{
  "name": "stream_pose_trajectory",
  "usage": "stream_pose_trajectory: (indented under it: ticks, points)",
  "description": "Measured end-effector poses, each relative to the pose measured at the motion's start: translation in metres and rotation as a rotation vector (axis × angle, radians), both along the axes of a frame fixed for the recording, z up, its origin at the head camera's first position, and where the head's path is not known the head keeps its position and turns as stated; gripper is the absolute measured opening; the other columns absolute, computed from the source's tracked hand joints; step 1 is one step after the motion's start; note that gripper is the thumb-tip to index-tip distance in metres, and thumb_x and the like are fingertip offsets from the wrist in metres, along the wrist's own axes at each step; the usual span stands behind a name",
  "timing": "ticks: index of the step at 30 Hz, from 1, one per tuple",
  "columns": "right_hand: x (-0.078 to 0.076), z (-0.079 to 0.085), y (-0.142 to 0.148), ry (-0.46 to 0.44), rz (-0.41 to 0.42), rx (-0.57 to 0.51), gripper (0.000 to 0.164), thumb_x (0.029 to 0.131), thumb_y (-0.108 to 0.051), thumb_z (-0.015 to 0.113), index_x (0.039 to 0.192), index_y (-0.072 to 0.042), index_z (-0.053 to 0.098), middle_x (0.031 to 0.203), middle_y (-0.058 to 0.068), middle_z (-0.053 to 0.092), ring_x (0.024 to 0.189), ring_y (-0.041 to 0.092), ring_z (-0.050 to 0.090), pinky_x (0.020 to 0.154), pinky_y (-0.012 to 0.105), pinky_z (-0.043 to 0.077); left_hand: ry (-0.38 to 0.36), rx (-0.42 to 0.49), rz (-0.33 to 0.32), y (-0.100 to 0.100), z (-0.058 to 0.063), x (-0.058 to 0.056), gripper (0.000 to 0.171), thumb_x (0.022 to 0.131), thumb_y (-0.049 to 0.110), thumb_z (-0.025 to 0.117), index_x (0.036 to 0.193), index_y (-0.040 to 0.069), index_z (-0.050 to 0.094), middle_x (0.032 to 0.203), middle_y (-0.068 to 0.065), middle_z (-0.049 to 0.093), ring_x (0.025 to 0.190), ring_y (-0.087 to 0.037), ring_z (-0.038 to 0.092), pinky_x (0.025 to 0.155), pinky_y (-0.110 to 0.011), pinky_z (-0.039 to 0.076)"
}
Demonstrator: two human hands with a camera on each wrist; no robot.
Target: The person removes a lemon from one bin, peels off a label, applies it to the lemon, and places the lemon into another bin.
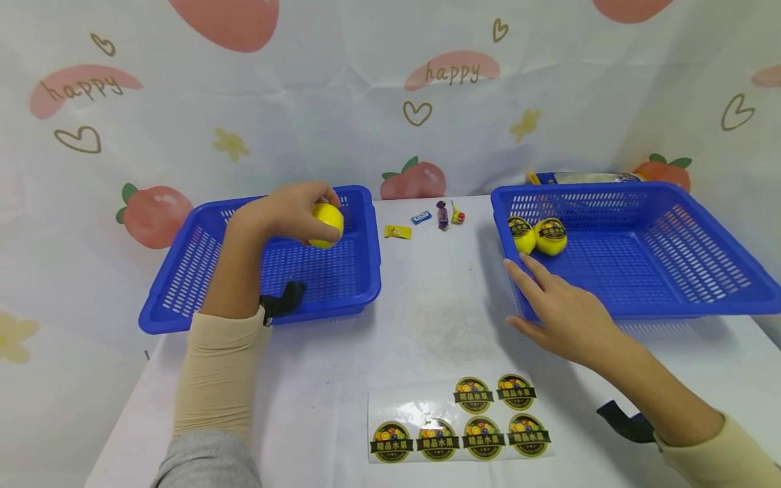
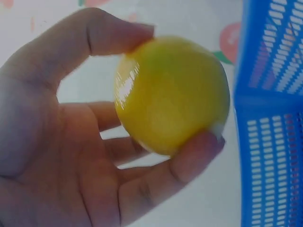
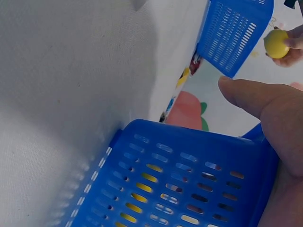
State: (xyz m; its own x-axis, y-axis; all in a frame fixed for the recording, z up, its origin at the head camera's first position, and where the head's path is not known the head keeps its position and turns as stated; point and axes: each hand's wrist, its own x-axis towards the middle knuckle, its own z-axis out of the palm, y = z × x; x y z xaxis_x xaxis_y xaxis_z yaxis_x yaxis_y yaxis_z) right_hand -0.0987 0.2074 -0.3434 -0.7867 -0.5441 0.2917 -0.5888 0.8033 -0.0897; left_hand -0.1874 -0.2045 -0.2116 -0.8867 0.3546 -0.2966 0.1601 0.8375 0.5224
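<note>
My left hand (image 1: pixel 283 215) pinches a yellow lemon (image 1: pixel 330 215) above the left blue basket (image 1: pixel 370 271). The left wrist view shows the lemon (image 2: pixel 175 94) between thumb and fingers, with no sticker on the side that faces the camera. My right hand (image 1: pixel 567 317) is at the near left corner of the right blue basket (image 1: pixel 610 306), fingers extended over its rim. Whether they touch it, I cannot tell. Inside that basket, two lemons with round black-and-gold stickers, one on the left (image 1: pixel 523 247) and one on the right (image 1: pixel 552 247), sit side by side.
Near the front of the white table (image 1: pixel 317 420) lies a sheet (image 1: pixel 410 401) with several round stickers. Between the baskets, toward the back, are a yellow sweet (image 1: pixel 398 232), a blue one (image 1: pixel 421 217), a purple one (image 1: pixel 442 217) and a lollipop (image 1: pixel 459 217). A patterned cloth (image 1: pixel 342 102) hangs behind.
</note>
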Motion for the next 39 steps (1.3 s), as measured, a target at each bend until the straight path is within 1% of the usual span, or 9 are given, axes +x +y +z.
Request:
stream_pose_trajectory:
  ticks: [5, 11, 16, 19, 24, 26, 29, 36, 39]
  points:
    - [-0.001, -0.001, 0.000, 0.010, -0.005, 0.003, 0.088, 0.081, -0.033, 0.085, 0.152, -0.007, 0.039, 0.148, 0.028, 0.043, 0.103, 0.050, 0.063, 0.047, 0.044, 0.051, 0.053, 0.140, -0.087, 0.001, -0.010, 0.011, 0.059, 0.082, 0.020, 0.074, 0.134, 0.010, 0.050, 0.127, -0.009, 0.051, 0.103, -0.029, 0.055, 0.081, -0.039, 0.055]
    - [0.000, -0.003, 0.000, 0.064, 0.016, -0.018, 0.087, 0.078, -0.032, 0.086, 0.150, -0.006, 0.043, 0.145, 0.027, 0.047, 0.099, 0.047, 0.065, 0.043, 0.038, 0.047, 0.099, 0.385, -0.216, 0.005, -0.027, 0.024, 0.054, 0.085, 0.016, 0.076, 0.134, 0.017, 0.054, 0.130, -0.005, 0.049, 0.103, -0.030, 0.060, 0.086, -0.041, 0.055]
    - [0.000, -0.005, 0.000, 0.080, 0.021, -0.023, 0.088, 0.077, -0.031, 0.087, 0.150, -0.007, 0.043, 0.144, 0.027, 0.047, 0.099, 0.046, 0.066, 0.043, 0.038, 0.048, 0.211, 0.504, -0.245, 0.018, -0.040, 0.038, 0.051, 0.086, 0.014, 0.076, 0.134, 0.017, 0.059, 0.132, -0.005, 0.046, 0.109, -0.026, 0.053, 0.086, -0.037, 0.057]
    - [0.000, -0.005, 0.000, 0.076, 0.014, -0.019, 0.089, 0.077, -0.032, 0.087, 0.150, -0.007, 0.043, 0.145, 0.026, 0.047, 0.100, 0.046, 0.066, 0.043, 0.038, 0.047, 0.250, 0.576, -0.254, 0.029, -0.048, 0.045, 0.051, 0.087, 0.012, 0.075, 0.135, 0.014, 0.059, 0.135, -0.006, 0.043, 0.111, -0.025, 0.050, 0.080, -0.035, 0.059]
    - [0.000, -0.004, 0.000, 0.070, 0.006, -0.016, 0.088, 0.078, -0.032, 0.086, 0.150, -0.008, 0.043, 0.145, 0.026, 0.047, 0.100, 0.046, 0.065, 0.043, 0.038, 0.047, 0.235, 0.647, -0.305, 0.050, -0.061, 0.057, 0.053, 0.088, 0.011, 0.075, 0.137, 0.014, 0.056, 0.142, -0.003, 0.040, 0.112, -0.025, 0.051, 0.079, -0.034, 0.059]
    - [0.000, -0.004, -0.001, 0.066, 0.004, -0.018, 0.088, 0.078, -0.032, 0.086, 0.150, -0.007, 0.043, 0.145, 0.026, 0.047, 0.101, 0.046, 0.065, 0.044, 0.039, 0.048, 0.205, 0.639, -0.330, 0.059, -0.067, 0.062, 0.053, 0.088, 0.012, 0.076, 0.137, 0.014, 0.056, 0.143, -0.004, 0.040, 0.113, -0.024, 0.052, 0.079, -0.032, 0.059]
    - [0.000, -0.004, -0.001, 0.065, 0.007, -0.022, 0.088, 0.078, -0.031, 0.086, 0.150, -0.007, 0.043, 0.144, 0.027, 0.047, 0.100, 0.047, 0.065, 0.045, 0.041, 0.050, 0.173, 0.573, -0.345, 0.072, -0.078, 0.070, 0.053, 0.087, 0.013, 0.077, 0.136, 0.013, 0.056, 0.142, -0.005, 0.042, 0.113, -0.022, 0.053, 0.078, -0.029, 0.058]
    - [0.000, -0.004, -0.002, 0.068, -0.002, -0.020, 0.088, 0.078, -0.031, 0.085, 0.150, -0.007, 0.042, 0.140, 0.027, 0.051, 0.099, 0.046, 0.065, 0.047, 0.044, 0.051, 0.257, 0.179, -0.299, 0.103, -0.104, 0.087, 0.054, 0.088, 0.026, 0.077, 0.137, 0.013, 0.057, 0.136, -0.009, 0.047, 0.098, -0.018, 0.057, 0.079, -0.023, 0.053]
    - [0.001, -0.005, -0.001, 0.069, -0.007, -0.019, 0.088, 0.078, -0.031, 0.085, 0.151, -0.008, 0.041, 0.138, 0.027, 0.053, 0.100, 0.046, 0.065, 0.049, 0.047, 0.051, 0.259, 0.065, -0.273, 0.112, -0.115, 0.089, 0.055, 0.088, 0.028, 0.077, 0.137, 0.012, 0.058, 0.133, -0.011, 0.049, 0.093, -0.020, 0.058, 0.076, -0.025, 0.052]
